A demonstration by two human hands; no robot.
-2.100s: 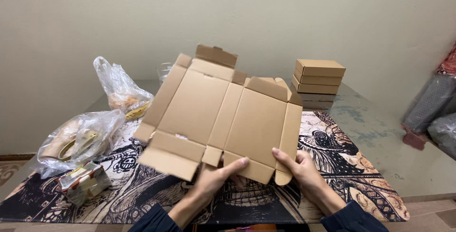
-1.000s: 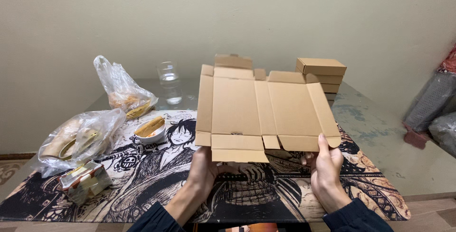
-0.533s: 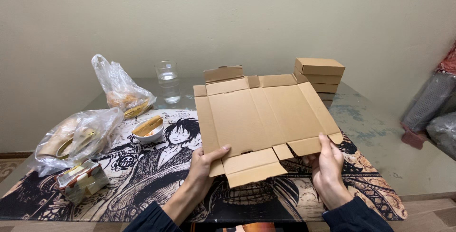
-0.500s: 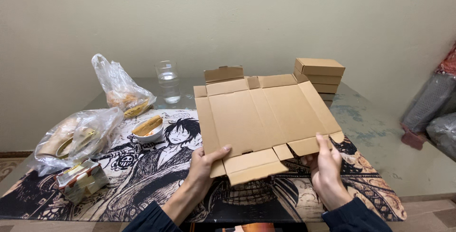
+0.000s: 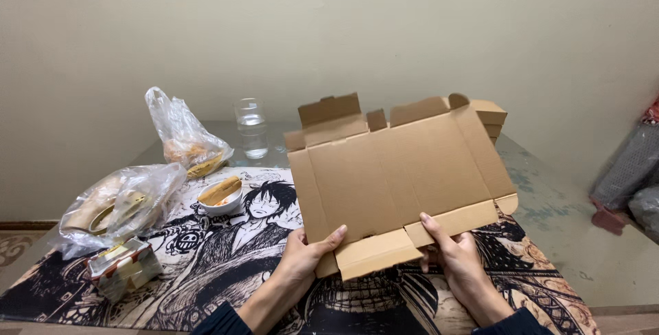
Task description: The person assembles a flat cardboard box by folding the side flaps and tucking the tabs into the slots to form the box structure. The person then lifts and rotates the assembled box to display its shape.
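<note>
Cardboard sheet (image 5: 401,177): flat, die-cut, brown, creased into panels with flaps along every edge; raised and tipped steeper toward the camera than half a second ago, now hiding most of the box stack (image 5: 491,117) behind its far right corner. Held above the near middle of the table (image 5: 549,204).

Left hand (image 5: 305,256): moved slightly right along the near edge; thumb over the front, fingers curled behind, pinching the sheet.

Right hand (image 5: 456,259): forefinger laid on the near right flap, remaining fingers tucked under, gripping.

Printed mat (image 5: 226,259): black-and-white cartoon artwork.

Left side: two crinkled clear plastic bags (image 5: 120,204), small white bowl (image 5: 221,198), small carton (image 5: 123,270).

Far: water glass (image 5: 252,129), clear.
</note>
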